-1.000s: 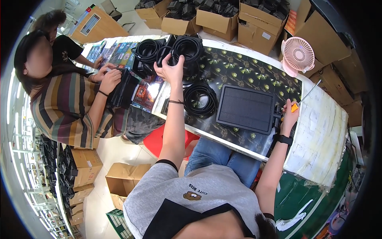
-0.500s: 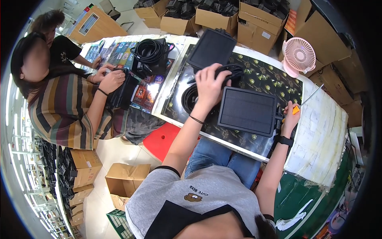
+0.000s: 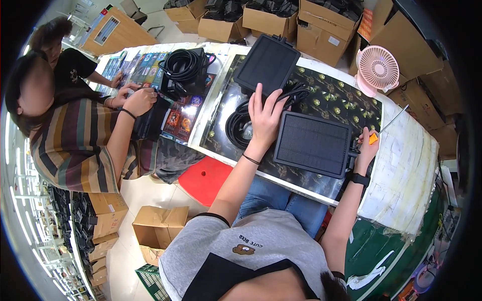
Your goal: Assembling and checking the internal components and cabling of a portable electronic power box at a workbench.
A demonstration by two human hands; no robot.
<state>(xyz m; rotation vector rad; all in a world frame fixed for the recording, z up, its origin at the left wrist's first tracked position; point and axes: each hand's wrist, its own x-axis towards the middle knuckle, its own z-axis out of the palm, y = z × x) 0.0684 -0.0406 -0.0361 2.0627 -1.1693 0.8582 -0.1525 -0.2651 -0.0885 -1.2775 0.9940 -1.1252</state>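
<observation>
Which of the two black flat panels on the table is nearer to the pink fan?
The nearer panel, beside the right hand; the other lies above the left hand.

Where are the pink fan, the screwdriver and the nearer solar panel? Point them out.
pink fan (image 3: 377, 66), head view, centre of its round grille.
screwdriver (image 3: 373, 138), head view, orange handle at the right hand.
nearer solar panel (image 3: 312, 143), head view, middle of its dark face.

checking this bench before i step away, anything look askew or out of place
One thing: the far black panel overhangs the table's back edge at an angle. The left hand rests where it meets a cable coil; the right hand grips an orange-handled screwdriver.
</observation>
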